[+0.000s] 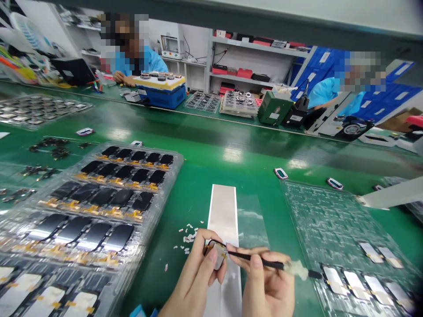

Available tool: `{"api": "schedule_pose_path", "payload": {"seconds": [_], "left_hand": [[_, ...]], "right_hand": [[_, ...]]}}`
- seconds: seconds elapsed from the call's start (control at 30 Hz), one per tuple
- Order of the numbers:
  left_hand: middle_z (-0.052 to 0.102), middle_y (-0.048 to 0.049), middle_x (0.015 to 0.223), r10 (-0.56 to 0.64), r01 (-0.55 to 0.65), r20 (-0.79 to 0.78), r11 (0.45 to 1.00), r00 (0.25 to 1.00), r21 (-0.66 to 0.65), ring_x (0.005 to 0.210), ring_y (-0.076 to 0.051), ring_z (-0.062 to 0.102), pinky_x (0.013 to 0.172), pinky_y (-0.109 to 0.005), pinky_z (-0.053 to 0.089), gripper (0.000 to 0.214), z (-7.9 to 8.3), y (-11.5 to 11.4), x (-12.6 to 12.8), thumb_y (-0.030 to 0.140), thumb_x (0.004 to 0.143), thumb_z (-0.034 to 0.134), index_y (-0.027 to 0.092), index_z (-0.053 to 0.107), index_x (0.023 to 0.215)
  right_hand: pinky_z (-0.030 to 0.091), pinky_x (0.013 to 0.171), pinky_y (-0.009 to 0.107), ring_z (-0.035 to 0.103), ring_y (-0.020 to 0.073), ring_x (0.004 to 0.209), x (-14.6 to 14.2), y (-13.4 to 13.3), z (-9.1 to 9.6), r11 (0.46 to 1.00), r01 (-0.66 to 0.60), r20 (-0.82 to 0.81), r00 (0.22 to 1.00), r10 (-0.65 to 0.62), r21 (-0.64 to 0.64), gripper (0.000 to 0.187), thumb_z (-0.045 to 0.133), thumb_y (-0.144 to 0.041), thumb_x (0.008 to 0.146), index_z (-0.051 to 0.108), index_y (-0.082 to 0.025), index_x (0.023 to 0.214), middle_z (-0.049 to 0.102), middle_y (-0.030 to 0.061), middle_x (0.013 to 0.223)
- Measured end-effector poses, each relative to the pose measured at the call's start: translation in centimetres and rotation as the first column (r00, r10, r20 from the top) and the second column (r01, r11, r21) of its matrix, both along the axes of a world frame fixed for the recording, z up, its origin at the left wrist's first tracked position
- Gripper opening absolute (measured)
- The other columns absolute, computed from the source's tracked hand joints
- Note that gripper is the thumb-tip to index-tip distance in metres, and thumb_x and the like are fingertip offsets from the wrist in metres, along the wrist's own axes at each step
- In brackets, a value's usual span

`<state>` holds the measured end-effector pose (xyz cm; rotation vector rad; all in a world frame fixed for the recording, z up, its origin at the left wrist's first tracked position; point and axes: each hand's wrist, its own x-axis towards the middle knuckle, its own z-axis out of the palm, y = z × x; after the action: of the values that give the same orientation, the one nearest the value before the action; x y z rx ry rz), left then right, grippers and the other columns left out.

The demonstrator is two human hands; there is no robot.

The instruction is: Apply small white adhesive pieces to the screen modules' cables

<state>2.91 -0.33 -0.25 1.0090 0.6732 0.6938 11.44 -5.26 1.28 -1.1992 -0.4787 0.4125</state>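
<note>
Left fingers (210,259) pinch a grey-backed, black-rimmed display module (219,261) showing orange patches; right fingers (256,269) grip black tweezers (272,264).

Over the smooth, papery strip (223,207), the tweezers (272,264) looked matt. Left of the strip, the tray (167,187) was clear, shiny plastic under glossy screens (120,238); beneath the strip, the table (198,152) looked glossy.

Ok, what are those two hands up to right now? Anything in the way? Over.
Left hand pinching small panel. Right hand gripping thin black tool, tip at the small panel. White scraps beside left hand, nothing seen blocking.
</note>
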Motion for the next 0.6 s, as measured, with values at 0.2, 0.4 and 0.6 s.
{"api": "schedule_pose_path", "payload": {"seconds": [0.2, 0.4, 0.6], "left_hand": [[0.055, 0.0051, 0.058, 0.011, -0.01, -0.044, 1.0, 0.999, 0.007, 0.044, -0.008, 0.032, 0.048, -0.024, 0.022, 0.046, 0.34, -0.12, 0.03, 0.068, 0.092, 0.045, 0.022, 0.044, 0.097], [0.057, 0.0044, 0.059, 0.019, -0.018, -0.036, 1.0, 0.999, 0.016, 0.043, -0.007, 0.031, 0.047, -0.022, 0.022, 0.046, 0.24, -0.15, 0.02, 0.067, 0.093, 0.044, 0.022, 0.045, 0.097], [0.055, 0.0043, 0.057, 0.099, -0.098, -0.041, 0.995, 0.994, 0.035, 0.046, -0.008, 0.037, 0.048, -0.021, 0.026, 0.042, 0.41, -0.57, 0.28, 0.063, 0.095, 0.046, 0.021, 0.046, 0.093]], "right_hand": [[0.059, 0.052, 0.023, 0.072, 0.0176, 0.073, 0.22, -0.03, -0.26, 1.0, -0.015, 0.017, 1.0, 0.015, -0.015, 0.016, 0.056, -0.03, 0.098, 0.042, -0.024, 0.097, 0.06, 0.0001, 0.078], [0.059, 0.054, 0.023, 0.072, 0.0175, 0.075, 0.2, -0.05, -0.29, 1.0, -0.019, -0.028, 0.999, 0.019, -0.008, 0.016, 0.058, -0.031, 0.098, 0.043, -0.025, 0.097, 0.062, 0.0004, 0.081], [0.06, 0.055, 0.022, 0.074, 0.0176, 0.075, 0.59, -0.16, -1.02, 0.998, -0.053, -0.068, 0.996, 0.055, 0.018, 0.013, 0.058, -0.028, 0.097, 0.046, -0.026, 0.098, 0.064, -0.0003, 0.083]]}}
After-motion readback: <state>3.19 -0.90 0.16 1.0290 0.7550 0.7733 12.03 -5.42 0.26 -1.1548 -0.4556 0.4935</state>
